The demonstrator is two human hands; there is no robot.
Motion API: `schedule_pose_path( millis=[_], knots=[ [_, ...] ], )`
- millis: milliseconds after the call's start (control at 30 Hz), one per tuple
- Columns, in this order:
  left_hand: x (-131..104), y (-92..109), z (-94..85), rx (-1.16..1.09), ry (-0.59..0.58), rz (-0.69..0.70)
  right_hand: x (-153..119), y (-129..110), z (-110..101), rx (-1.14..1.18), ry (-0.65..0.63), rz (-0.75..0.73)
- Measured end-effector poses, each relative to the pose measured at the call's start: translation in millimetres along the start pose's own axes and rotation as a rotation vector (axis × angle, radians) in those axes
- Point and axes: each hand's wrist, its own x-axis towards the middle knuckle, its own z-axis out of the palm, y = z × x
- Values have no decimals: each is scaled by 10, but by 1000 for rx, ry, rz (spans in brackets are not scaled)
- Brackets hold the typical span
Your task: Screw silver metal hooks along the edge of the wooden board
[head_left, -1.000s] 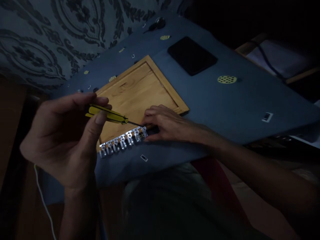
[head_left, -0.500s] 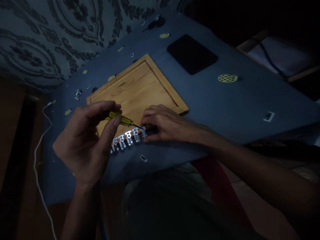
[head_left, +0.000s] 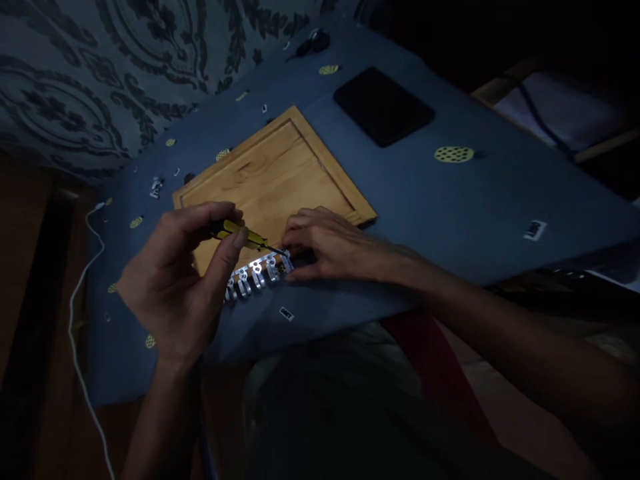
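Note:
A yellow and black screwdriver is gripped in my left hand, its shaft slanting down to the right. The tip meets the right end of a silver metal hook rail, which has several hooks along it. My right hand closes its fingers and thumb around that same end of the rail. Under the rail and both hands lies a wooden board with a raised frame; the rail runs along its near edge. The exact contact at the screwdriver tip is too small and dark to make out.
A black tablet-like slab lies beyond the board to the right. Small metal pieces rest at the left on the blue patterned tablecloth. A white cable hangs past the table's left edge. A dark object sits at the far edge.
My left hand has rolled slightly to the right around the screwdriver. The right hand keeps its place at the end of the rail.

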Motion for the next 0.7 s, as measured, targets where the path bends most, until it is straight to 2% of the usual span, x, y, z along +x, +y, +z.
schedule_pose_path(
  millis=[167,400,633,700],
  knots=[
    [28,-20,-20,27,-13,65,1,-17,-20,-1,-22,5],
    [37,16,-17,31,-57,71,9,-8,-4,28,-24,3],
    [11,13,9,-1,-96,12,13,-42,-28,22,-42,34],
    [12,6,5,-17,-102,-42,13,-51,-38,27,-50,37]
  ],
)
